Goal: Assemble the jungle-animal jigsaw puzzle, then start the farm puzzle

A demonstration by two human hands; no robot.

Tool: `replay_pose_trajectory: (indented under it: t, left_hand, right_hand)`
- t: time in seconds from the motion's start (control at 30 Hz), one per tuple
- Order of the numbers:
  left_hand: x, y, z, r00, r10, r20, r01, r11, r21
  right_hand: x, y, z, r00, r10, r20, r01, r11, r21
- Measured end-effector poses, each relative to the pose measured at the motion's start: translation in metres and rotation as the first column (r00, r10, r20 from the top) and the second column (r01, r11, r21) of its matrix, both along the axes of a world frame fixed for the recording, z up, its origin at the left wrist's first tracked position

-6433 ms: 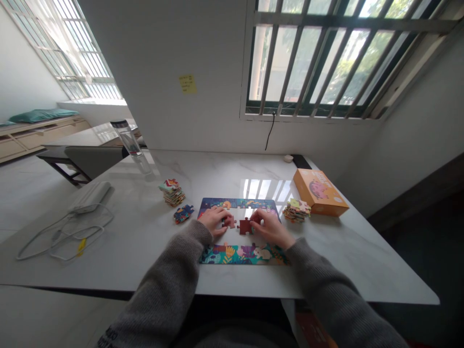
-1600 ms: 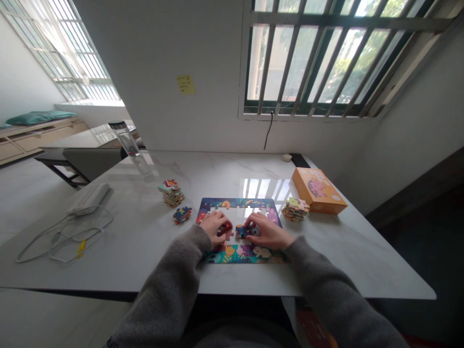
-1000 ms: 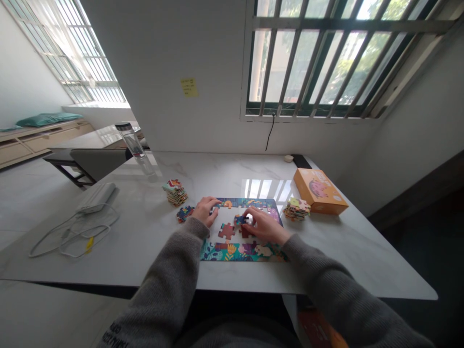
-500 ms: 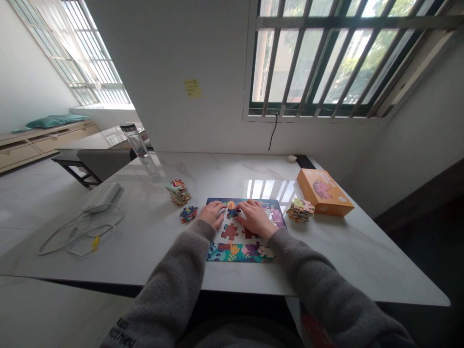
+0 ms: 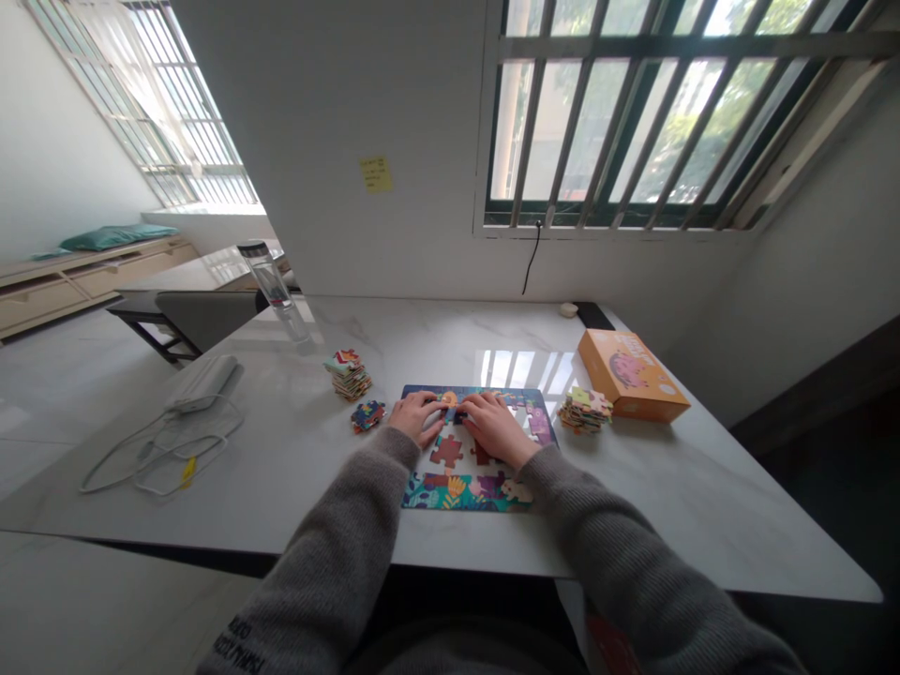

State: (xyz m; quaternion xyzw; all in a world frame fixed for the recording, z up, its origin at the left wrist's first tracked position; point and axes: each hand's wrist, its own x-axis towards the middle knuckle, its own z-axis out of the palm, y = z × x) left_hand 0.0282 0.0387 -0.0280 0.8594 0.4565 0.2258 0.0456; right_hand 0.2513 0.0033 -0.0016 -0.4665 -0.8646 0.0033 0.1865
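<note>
A jigsaw puzzle (image 5: 460, 497) with a colourful border lies on the table, its middle only partly filled. My left hand (image 5: 416, 417) rests over its upper left, fingers stretched towards a dark blue puzzle piece (image 5: 452, 414) just under the top border. My right hand (image 5: 493, 427) has thumb and forefinger on that piece, partly hiding it. Below the hands, a reddish-brown puzzle piece (image 5: 446, 452) shows inside the frame, and another reddish piece (image 5: 481, 456) is partly under my right hand. Some dark blue loose pieces (image 5: 367, 416) lie left of my left hand.
Stacks of puzzle pieces stand at the left (image 5: 347, 377) and right (image 5: 586, 411). An orange box (image 5: 633, 375) is beyond the right stack. Farther left are a white device with cables (image 5: 203, 384) and a clear bottle (image 5: 265, 274). The table's front edge is near my forearms.
My fingertips have shifted slightly at the dark blue piece and now cover more of it. My left fingers reach a little further right. The stacks and box stay in place; the view moved slightly.
</note>
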Motion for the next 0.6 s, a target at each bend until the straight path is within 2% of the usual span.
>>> replay_pose_trajectory:
  t: [0.2, 0.33, 0.6]
  left_hand:
    - [0.008, -0.006, 0.013, 0.995, 0.083, -0.052, -0.088, 0.991, -0.096]
    - [0.013, -0.01, 0.02, 0.991, 0.117, -0.067, -0.123, 0.987, -0.105]
    - [0.015, -0.01, 0.016, 0.992, 0.12, -0.04, -0.123, 0.99, -0.075]
  right_hand:
    - [-0.003, 0.001, -0.002, 0.998, -0.055, -0.021, 0.055, 0.998, -0.02]
    - [-0.003, 0.002, -0.002, 0.998, -0.06, -0.019, 0.06, 0.998, -0.03]
    - [-0.003, 0.002, -0.003, 0.999, -0.054, -0.003, 0.054, 0.998, -0.023]
